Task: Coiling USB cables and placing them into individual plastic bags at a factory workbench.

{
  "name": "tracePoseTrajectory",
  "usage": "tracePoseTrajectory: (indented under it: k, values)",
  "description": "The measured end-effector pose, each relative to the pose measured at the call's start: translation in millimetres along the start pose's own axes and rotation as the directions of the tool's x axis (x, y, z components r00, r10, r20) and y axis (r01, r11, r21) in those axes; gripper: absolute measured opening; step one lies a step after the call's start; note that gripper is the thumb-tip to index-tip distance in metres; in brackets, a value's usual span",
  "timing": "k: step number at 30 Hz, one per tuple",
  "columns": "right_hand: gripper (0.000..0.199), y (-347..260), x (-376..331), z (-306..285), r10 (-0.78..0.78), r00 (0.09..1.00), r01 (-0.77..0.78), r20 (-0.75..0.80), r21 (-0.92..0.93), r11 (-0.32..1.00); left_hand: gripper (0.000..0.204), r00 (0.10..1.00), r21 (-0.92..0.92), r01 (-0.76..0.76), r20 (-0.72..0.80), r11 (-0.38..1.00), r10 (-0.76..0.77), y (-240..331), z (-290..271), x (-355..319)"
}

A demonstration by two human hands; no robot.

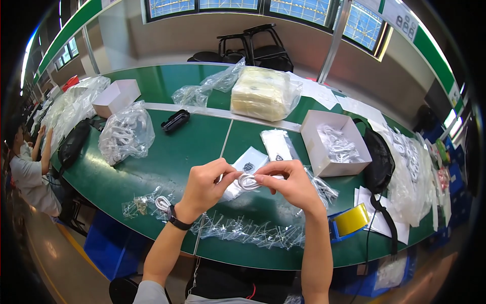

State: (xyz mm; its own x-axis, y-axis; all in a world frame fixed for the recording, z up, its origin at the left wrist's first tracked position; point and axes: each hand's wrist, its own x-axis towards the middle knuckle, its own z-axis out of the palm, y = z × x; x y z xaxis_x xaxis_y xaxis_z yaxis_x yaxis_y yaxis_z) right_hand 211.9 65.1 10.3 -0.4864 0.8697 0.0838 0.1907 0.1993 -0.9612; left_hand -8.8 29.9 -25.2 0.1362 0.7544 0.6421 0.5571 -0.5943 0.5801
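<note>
A small coiled white cable (248,182) is held up over the middle of the green table between my two hands. My left hand (208,183), with a dark band on its wrist, pinches the left side of the coil between thumb and forefinger. My right hand (289,183) pinches the coil's right side. Just beyond and partly behind my hands lie flat white plastic bags (252,159) with a dark mark, and another white bag stack (276,144). Another coiled white cable (162,203) rests left of my left wrist.
Clear plastic strips (248,231) line the table's near edge. An open white box (316,152) holds white cables; a blue tape dispenser (349,221) with yellow tape sits right. Bagged cables (126,133), a black case (175,121) and a wrapped bundle (263,93) stand farther off. A person (33,172) sits left.
</note>
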Motion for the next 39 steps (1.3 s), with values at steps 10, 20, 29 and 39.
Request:
tracePoseTrajectory:
  k: [10, 20, 29, 39]
  values:
    - [0.016, 1, 1, -5, 0.078, 0.988, -0.089, 0.135, 0.077, 0.993, 0.009, 0.985, -0.169, 0.127, 0.136, 0.977, -0.104, 1, -2, 0]
    - [0.039, 8, 4, 2, -0.172, 0.983, 0.167, -0.069, -0.077, 0.983, 0.022, 0.854, -0.592, 0.518, 0.391, 0.617, -0.343, 0, 10, -3]
    - [0.033, 16, 4, 24, -0.177, 0.975, 0.159, -0.133, -0.137, 0.978, 0.032, 0.897, -0.562, 0.442, 0.258, 0.699, -0.359, 2, 21, -5]
    - [0.028, 23, 10, 24, -0.184, 0.955, 0.223, -0.233, 0.155, 0.962, 0.048, 0.843, -0.761, 0.534, 0.447, 0.369, -0.299, 4, 20, -2]
